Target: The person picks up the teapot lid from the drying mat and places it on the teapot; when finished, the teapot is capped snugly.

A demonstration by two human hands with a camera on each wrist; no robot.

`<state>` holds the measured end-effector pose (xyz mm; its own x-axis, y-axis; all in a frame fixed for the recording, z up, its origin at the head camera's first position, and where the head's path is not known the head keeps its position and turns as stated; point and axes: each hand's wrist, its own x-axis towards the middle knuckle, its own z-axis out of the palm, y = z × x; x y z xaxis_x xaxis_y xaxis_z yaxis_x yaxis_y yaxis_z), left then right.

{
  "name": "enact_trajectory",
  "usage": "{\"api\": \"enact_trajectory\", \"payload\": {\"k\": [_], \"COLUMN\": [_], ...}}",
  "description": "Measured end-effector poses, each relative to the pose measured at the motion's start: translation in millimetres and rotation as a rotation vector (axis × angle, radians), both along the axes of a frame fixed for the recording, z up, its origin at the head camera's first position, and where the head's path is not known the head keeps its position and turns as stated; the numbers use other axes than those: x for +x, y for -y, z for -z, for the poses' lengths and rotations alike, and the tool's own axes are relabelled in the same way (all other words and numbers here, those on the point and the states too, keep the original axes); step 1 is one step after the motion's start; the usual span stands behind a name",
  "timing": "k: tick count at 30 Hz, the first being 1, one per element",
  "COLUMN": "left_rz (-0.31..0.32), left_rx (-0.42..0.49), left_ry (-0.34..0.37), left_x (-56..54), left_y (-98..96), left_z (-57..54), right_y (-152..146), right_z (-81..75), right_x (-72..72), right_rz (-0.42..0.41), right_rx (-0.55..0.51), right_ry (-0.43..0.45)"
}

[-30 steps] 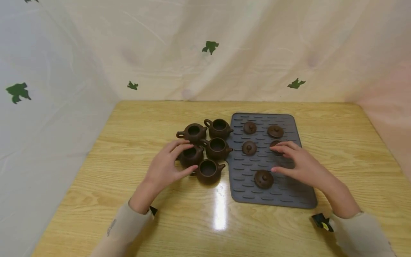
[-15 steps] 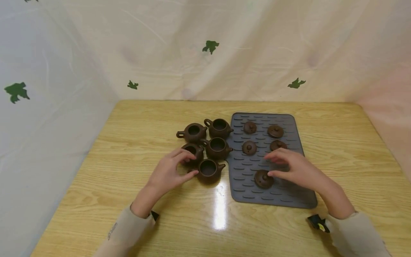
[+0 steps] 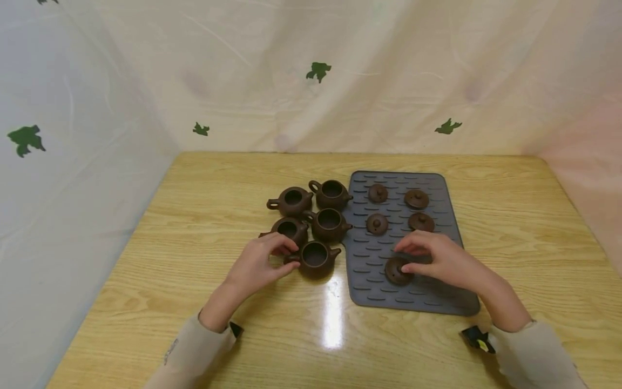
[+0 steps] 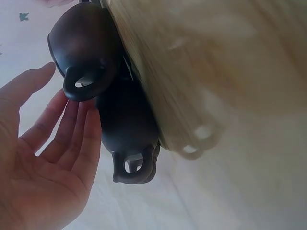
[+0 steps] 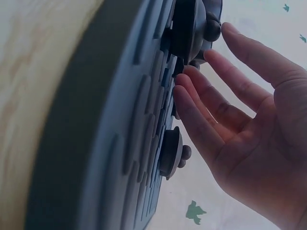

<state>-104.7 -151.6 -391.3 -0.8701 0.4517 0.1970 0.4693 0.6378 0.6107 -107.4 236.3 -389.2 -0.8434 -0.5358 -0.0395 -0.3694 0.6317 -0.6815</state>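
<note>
The person's left hand [image 3: 254,265], thumb and fingers spread apart, was at the handle of a round, dark brown, clay-like, uncovered teapot [image 3: 317,270], the nearest of five; whether skin met handle could not be told. That teapot stood upright on the pale yellow wood-grain table [image 3: 267,346] (handle to the left, spout to the right). Four matching uncovered teapots [image 3: 329,232] stood close together behind it.

The right hand [image 3: 444,259] hovered, thumb and fingers likewise parted, over a round, dark brown, knobbed lid [image 3: 397,275]; its thumb tip was right by the knob, contact unclear. The lid lay knob-up on a rounded dark grey ribbed mat [image 3: 379,297], with four similar lids [image 3: 377,225] farther back in two pairs. Behind the table hung cream cloth [image 3: 369,108] with green bird shapes [image 3: 318,71].
</note>
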Motion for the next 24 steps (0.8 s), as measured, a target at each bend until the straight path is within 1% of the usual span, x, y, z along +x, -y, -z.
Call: {"api": "enact_trajectory", "payload": {"k": [4,11,18,24], "left_rz": [0.008,0.021,0.003,-0.009], "left_rx": [-0.003,-0.016,-0.045,-0.058], "left_ry": [0.026,0.056,0.076,0.088], "left_x": [-0.1,-0.2,-1.3,-2.5], "left_y": [-0.7,-1.0,-2.6,-4.1], "left_z": [-0.5,-1.0,-1.5,-2.4], "right_y": [-0.2,-0.1,0.0,1.5], "right_z": [2.6,4.5,4.5,4.4], "right_x": [-0.6,-1.1,-1.6,-2.4], "right_rz": [-0.024,-0.071,-0.095,-0.098], "right_rx": [-0.013,-0.044,-0.042,-0.049], "right_ry": [-0.002,0.021,0.022,0.037]}}
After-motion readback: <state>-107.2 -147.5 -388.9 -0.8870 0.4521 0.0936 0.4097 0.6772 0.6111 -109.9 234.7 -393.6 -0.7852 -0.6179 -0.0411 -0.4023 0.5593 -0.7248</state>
